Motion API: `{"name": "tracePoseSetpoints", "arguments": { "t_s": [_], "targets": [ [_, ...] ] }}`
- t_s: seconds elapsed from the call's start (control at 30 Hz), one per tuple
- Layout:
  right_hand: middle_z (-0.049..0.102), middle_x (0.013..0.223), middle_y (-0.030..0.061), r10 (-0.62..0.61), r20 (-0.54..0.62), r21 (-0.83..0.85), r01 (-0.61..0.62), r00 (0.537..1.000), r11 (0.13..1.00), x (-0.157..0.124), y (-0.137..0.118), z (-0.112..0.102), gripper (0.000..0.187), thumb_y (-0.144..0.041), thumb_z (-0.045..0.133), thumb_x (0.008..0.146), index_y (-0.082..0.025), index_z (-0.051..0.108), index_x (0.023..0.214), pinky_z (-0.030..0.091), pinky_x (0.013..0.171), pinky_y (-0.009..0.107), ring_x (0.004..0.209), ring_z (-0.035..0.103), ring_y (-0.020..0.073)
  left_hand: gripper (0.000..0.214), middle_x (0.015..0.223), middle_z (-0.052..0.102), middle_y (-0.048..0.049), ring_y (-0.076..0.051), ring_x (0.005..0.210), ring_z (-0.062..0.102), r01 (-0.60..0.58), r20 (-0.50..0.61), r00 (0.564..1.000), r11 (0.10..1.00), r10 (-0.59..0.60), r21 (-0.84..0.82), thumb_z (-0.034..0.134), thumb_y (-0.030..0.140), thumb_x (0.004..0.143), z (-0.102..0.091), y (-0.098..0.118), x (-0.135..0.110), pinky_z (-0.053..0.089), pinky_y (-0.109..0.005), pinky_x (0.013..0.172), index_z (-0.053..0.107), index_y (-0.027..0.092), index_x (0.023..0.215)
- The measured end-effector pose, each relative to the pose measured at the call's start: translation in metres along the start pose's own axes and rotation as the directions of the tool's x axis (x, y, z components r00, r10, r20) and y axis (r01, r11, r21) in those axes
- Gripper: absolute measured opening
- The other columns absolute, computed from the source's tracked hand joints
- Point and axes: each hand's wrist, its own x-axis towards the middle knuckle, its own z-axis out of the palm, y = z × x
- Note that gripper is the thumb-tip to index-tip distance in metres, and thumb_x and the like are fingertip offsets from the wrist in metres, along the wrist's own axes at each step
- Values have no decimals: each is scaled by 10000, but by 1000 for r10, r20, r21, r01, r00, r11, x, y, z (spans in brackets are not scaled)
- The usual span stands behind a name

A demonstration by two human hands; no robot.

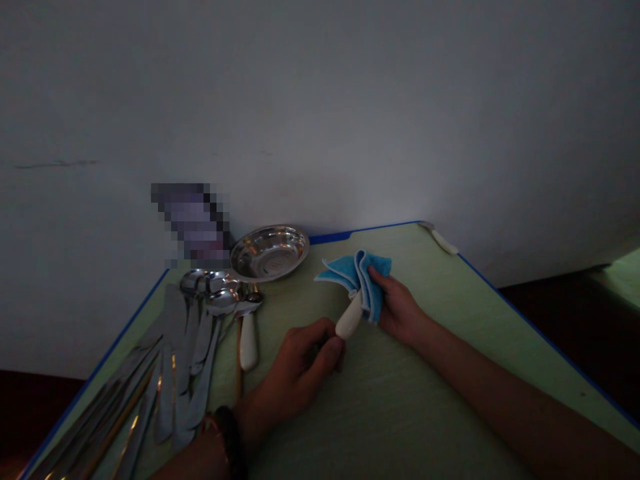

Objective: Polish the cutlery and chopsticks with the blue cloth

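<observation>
My left hand (310, 360) pinches the end of a white-handled utensil (349, 319) between thumb and fingers. The utensil's head is hidden inside a folded blue cloth (369, 283) with pale edging, so its kind does not show. My right hand (400, 307) is closed round that cloth, thumb on top, pressing it about the utensil. Both hands are above the middle of the light green table. To the left of my left hand lies another utensil with a white handle (248, 343), its head among several metal spoons (223, 299).
Several metal knives and other long utensils (163, 393) lie along the table's left side. A shiny steel bowl (270, 253) stands at the back by the wall, beside a blurred-out upright object (195, 223). One white-handled utensil (443, 241) lies at the far right corner. Blue edging (330, 238) borders the table.
</observation>
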Motion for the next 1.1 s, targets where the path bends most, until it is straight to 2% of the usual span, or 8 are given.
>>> {"name": "tracePoseSetpoints", "arguments": {
  "t_s": [0.47,0.8,1.1],
  "targets": [
    [649,610,-10,8,30,-23,-8,1000,1000,-2,0,0,81,-224,548,798,-166,603,801,527,591,269,487,585,114,301,578,483,19,-111,544,463,-24,16,1000,1000,24,1,363,309,871,-1,-2,0,327,-228,529,512,159,656],
    [650,603,-3,24,-18,-14,-24,1000,1000,-4,-3,4,116,-189,492,832,-154,597,797,525,595,257,502,593,112,282,601,499,21,-110,563,479,-31,42,999,999,33,-38,346,276,873,-2,-1,0,350,-229,558,505,158,671],
    [642,593,-7,31,1,-33,-31,1000,999,-4,-2,3,103,-211,510,820,-157,596,806,524,604,267,517,595,118,295,604,501,16,-112,567,479,-51,31,998,999,51,-16,352,304,872,-2,0,-1,347,-234,556,507,158,668]
  ]
}}
